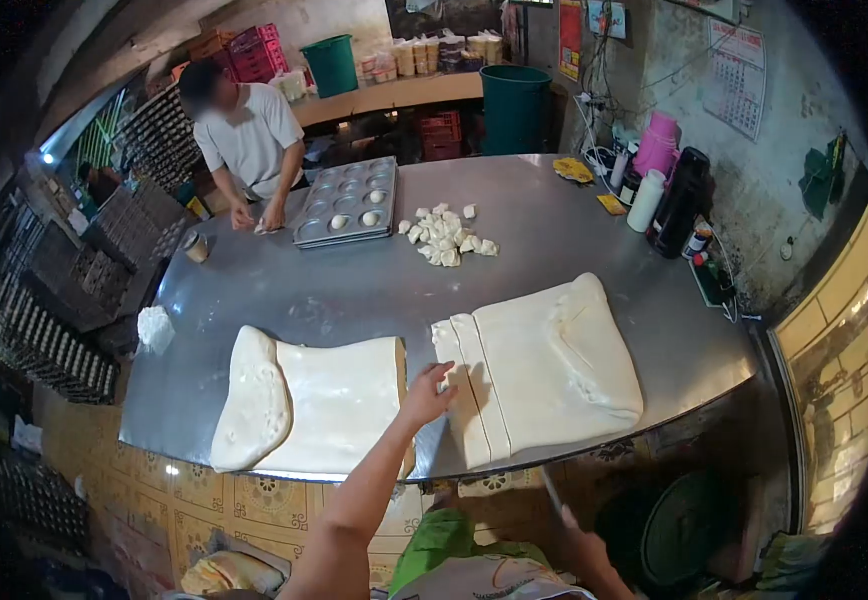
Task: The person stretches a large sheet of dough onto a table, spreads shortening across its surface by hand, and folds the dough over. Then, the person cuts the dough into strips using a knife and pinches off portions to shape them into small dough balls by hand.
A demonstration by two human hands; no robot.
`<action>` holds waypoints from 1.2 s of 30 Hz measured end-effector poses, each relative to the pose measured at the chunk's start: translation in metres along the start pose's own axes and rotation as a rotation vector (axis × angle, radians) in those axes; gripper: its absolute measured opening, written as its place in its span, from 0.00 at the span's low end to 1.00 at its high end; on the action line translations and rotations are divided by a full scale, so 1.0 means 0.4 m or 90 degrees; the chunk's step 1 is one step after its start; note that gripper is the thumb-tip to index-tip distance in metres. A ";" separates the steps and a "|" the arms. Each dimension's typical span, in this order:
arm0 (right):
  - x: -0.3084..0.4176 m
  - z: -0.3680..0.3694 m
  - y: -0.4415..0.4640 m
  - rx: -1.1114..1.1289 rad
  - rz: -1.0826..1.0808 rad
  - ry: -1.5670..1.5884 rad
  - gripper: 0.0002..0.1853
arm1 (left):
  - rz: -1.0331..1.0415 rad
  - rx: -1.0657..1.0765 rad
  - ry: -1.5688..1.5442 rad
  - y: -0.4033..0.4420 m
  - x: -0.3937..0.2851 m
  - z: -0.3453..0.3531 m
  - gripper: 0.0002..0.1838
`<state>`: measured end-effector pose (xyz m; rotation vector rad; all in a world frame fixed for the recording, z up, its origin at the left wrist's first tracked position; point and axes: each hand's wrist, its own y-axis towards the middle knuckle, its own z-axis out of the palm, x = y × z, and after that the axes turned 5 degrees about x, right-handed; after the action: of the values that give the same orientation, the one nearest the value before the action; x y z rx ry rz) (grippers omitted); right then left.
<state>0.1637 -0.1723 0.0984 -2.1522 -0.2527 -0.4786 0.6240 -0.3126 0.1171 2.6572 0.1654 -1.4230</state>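
A large slab of dough [544,370] lies at the right on the metal table [304,290], with a folded flap on its right part. Two cut strips of dough [469,385] lie along its left side. My left hand [428,393] reaches over the left edge of these strips, fingers apart and holding nothing; whether it touches them I cannot tell. Below the table's front edge, my right hand [580,543] grips a knife [552,490], its blade pointing up toward the table. Left of my arm lies a second dough slab [339,400], folded over at its left end.
Beyond the slabs sits a pile of small dough pieces [444,235]. A co-worker [254,140] handles something small beside a muffin tray [329,205] holding several dough balls. Bottles [646,200] and a pink jug [657,145] stand at the right edge. A green bin [689,525] is on the floor.
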 end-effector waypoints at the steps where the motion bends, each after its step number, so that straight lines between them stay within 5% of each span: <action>1: 0.059 -0.035 -0.011 -0.059 0.001 -0.098 0.44 | -0.011 -0.006 -0.015 -0.018 0.013 -0.002 0.26; 3: 0.163 -0.102 0.013 -0.119 0.016 -0.190 0.44 | -0.017 0.002 -0.036 -0.036 0.043 -0.017 0.25; 5: 0.224 -0.147 0.041 -0.282 -0.133 -0.167 0.38 | -0.104 -0.026 -0.102 -0.039 0.071 -0.034 0.23; 10: 0.436 -0.282 0.210 -0.200 -0.080 -0.194 0.31 | -0.116 -0.037 -0.119 0.021 0.182 -0.097 0.21; 15: 0.682 -0.464 0.464 -0.174 -0.039 -0.218 0.27 | -0.124 0.012 -0.128 0.076 0.106 -0.149 0.20; 17: 0.818 -0.558 0.473 -0.268 -0.053 -0.234 0.24 | -0.121 0.026 -0.121 0.082 0.096 -0.153 0.20; 18: 0.797 -0.551 0.593 -0.274 0.019 -0.080 0.22 | -0.116 0.035 -0.112 0.082 0.091 -0.154 0.20; 20: 0.786 -0.533 0.751 -0.395 -0.112 -0.252 0.20 | -0.102 0.048 -0.092 0.086 0.084 -0.151 0.20; 25: 0.757 -0.512 0.722 -0.417 -0.113 -0.256 0.19 | -0.117 0.073 -0.130 0.053 0.049 -0.118 0.20; 30: 0.562 -0.363 0.446 -0.226 -0.147 -0.120 0.27 | -0.055 0.067 -0.151 0.004 0.031 -0.057 0.20; 33: 0.432 -0.276 0.291 -0.298 -0.290 -0.174 0.34 | -0.046 0.062 -0.159 -0.039 0.002 -0.019 0.20; 35: 0.382 -0.242 0.163 -0.023 -0.058 -0.237 0.41 | -0.043 0.065 -0.166 -0.070 -0.020 -0.003 0.21; 36: 0.367 -0.226 0.103 -0.008 -0.049 -0.237 0.41 | -0.034 0.064 -0.162 -0.084 -0.029 0.004 0.21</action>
<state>0.2886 -0.2690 0.1786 -2.2400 -0.5406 -0.1168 0.6111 -0.2803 0.1240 2.5340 0.1442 -1.8147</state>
